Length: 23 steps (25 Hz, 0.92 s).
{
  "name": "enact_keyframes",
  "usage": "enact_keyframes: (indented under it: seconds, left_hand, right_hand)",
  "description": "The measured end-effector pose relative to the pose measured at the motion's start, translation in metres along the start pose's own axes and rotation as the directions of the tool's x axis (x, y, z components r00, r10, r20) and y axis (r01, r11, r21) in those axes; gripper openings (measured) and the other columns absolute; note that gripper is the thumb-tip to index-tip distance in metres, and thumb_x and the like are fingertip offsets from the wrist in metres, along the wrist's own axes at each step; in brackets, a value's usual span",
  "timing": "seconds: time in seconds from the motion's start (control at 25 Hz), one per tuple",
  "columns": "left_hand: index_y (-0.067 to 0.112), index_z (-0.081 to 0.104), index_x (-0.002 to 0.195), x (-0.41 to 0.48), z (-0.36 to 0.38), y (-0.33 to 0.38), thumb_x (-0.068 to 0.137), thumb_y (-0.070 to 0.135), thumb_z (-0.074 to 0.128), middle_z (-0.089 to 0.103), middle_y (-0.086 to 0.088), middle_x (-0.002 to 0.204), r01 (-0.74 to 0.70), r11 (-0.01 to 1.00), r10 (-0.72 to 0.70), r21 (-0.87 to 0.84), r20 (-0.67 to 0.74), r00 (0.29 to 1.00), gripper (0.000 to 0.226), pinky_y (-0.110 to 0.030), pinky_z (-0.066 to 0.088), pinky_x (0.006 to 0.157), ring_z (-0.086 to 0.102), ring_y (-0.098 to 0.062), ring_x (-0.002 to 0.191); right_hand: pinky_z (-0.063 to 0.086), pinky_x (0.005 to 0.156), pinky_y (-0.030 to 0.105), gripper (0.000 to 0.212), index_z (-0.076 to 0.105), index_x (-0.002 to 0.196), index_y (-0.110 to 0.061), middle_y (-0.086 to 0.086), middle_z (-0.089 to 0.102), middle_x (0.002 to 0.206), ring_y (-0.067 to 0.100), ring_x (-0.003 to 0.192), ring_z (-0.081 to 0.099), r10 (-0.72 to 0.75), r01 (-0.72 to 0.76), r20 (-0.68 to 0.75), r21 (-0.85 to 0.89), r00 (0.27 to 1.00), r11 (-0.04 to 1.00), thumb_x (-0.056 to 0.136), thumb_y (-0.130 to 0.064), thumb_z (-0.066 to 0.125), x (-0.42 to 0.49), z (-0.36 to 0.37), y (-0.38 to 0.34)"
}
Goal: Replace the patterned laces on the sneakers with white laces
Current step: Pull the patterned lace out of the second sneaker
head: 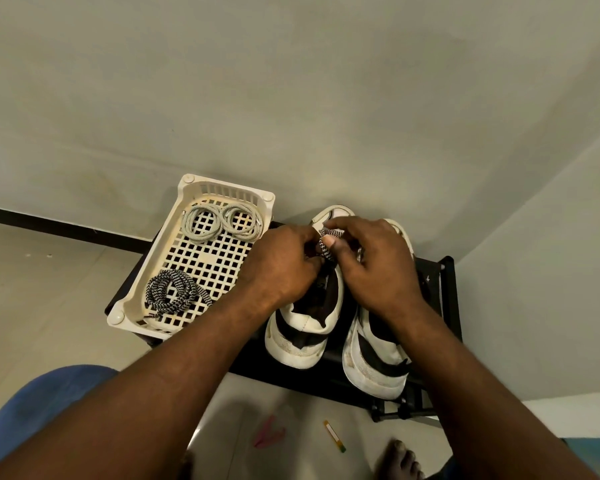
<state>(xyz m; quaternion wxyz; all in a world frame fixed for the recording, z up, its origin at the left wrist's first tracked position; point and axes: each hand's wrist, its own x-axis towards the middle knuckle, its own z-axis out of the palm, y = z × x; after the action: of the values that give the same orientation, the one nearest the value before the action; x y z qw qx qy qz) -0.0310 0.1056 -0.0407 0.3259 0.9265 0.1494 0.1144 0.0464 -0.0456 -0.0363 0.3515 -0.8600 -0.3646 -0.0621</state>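
Patterned lace [330, 233] pinched in hands [284, 268], sneakers [302, 337] beneath, basket [229, 189] beside

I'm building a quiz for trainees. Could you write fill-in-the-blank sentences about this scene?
1. The basket holds ___ coils of white lace.
2. The coiled lace at the basket's near end is ___.
3. The left hand and right hand hold a patterned lace on the ___ sneaker.
4. That sneaker stands on a ___ rack.
Answers: two; patterned; left; black.
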Motion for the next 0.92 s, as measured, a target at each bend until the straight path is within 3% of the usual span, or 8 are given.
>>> enact_keyframes:
  seconds: [0.24, 0.32, 0.48, 0.6, 0.68, 0.76, 0.84, 0.92]
  left_hand:
    - [0.03, 0.069, 0.094, 0.001, 0.006, -0.002, 0.089, 0.029, 0.072, 0.067, 0.009, 0.094, 0.01, 1.0, -0.01, -0.011, 0.01, 1.0, 0.006, -0.033, 0.054, 0.077, 0.064, -0.011, 0.081]
    - [0.03, 0.067, 0.087, 0.003, 0.007, -0.003, 0.087, 0.029, 0.076, 0.068, 0.011, 0.085, 0.089, 0.992, -0.088, -0.089, 0.015, 0.996, 0.01, -0.028, 0.05, 0.072, 0.063, -0.005, 0.075]
    - [0.027, 0.065, 0.087, 0.003, 0.008, -0.003, 0.09, 0.024, 0.074, 0.068, 0.011, 0.082, 0.154, 0.977, -0.151, -0.149, 0.034, 0.988, 0.01, -0.025, 0.044, 0.068, 0.063, -0.006, 0.078]
    - [0.026, 0.059, 0.089, 0.002, 0.008, -0.002, 0.094, 0.02, 0.067, 0.067, 0.006, 0.088, 0.071, 0.988, -0.066, -0.134, 0.044, 0.997, 0.011, -0.03, 0.046, 0.073, 0.064, -0.015, 0.083]
    - [0.027, 0.059, 0.09, 0.002, 0.009, -0.002, 0.093, 0.014, 0.067, 0.064, 0.009, 0.086, 0.015, 0.99, -0.009, -0.14, 0.044, 0.999, 0.016, -0.028, 0.045, 0.073, 0.063, -0.012, 0.082]
    - [0.031, 0.062, 0.092, 0.004, 0.011, -0.002, 0.091, 0.012, 0.069, 0.062, 0.012, 0.087, 0.018, 0.987, -0.008, -0.16, 0.061, 0.998, 0.021, -0.026, 0.045, 0.074, 0.06, -0.005, 0.082]
    - [0.032, 0.065, 0.091, 0.005, 0.013, -0.003, 0.09, 0.015, 0.072, 0.063, 0.011, 0.089, 0.052, 0.981, -0.039, -0.187, 0.074, 0.996, 0.019, -0.027, 0.047, 0.076, 0.06, -0.005, 0.083]
    - [0.029, 0.067, 0.091, 0.005, 0.013, -0.002, 0.09, 0.017, 0.074, 0.065, 0.01, 0.087, 0.077, 0.971, -0.065, -0.227, 0.06, 0.996, 0.013, -0.027, 0.049, 0.075, 0.062, -0.004, 0.082]
  right_hand:
    - [0.053, 0.069, 0.036, 0.004, 0.074, 0.082, -0.026, -0.01, 0.064, 0.072, 0.007, 0.071, 0.059, 0.065, -0.063, 0.057, -0.041, 0.996, 0.997, 0.084, -0.028, 0.076, 0.0, -0.003, 0.002]
    - [0.052, 0.067, 0.037, 0.01, 0.07, 0.073, -0.014, 0.0, 0.064, 0.069, 0.012, 0.066, 0.057, 0.247, -0.246, 0.036, 0.302, 0.968, 0.921, 0.079, -0.021, 0.072, 0.001, 0.0, -0.001]
    - [0.036, 0.062, 0.033, 0.021, 0.052, 0.068, -0.007, 0.008, 0.048, 0.07, 0.017, 0.064, 0.042, 0.324, -0.397, 0.318, 0.892, 0.891, 0.215, 0.063, -0.025, 0.064, 0.005, -0.016, -0.011]
    - [0.036, 0.067, 0.035, 0.03, 0.047, 0.06, -0.013, 0.009, 0.046, 0.075, 0.02, 0.072, 0.046, 0.212, -0.269, 0.259, 0.963, 0.942, 0.017, 0.074, -0.034, 0.063, 0.008, -0.033, -0.01]
    - [0.043, 0.072, 0.035, 0.04, 0.05, 0.052, -0.017, 0.009, 0.058, 0.075, 0.023, 0.077, 0.057, 0.296, -0.233, 0.189, 0.965, 0.936, 0.119, 0.09, -0.03, 0.053, 0.009, -0.038, -0.007]
    - [0.05, 0.069, 0.033, 0.036, 0.061, 0.063, -0.02, 0.006, 0.068, 0.078, 0.024, 0.073, 0.067, 0.412, -0.297, 0.11, 0.856, 0.904, 0.423, 0.098, -0.027, 0.059, 0.008, -0.031, 0.0]
    - [0.056, 0.07, 0.035, 0.009, 0.07, 0.086, -0.024, -0.003, 0.073, 0.084, 0.018, 0.069, 0.072, 0.407, -0.381, 0.047, 0.466, 0.912, 0.799, 0.093, -0.024, 0.074, 0.006, -0.017, 0.007]
    - [0.058, 0.078, 0.034, 0.012, 0.074, 0.098, -0.031, -0.011, 0.071, 0.089, 0.009, 0.076, 0.069, 0.27, -0.276, 0.098, 0.064, 0.958, 0.959, 0.088, -0.026, 0.078, 0.001, -0.004, 0.01]
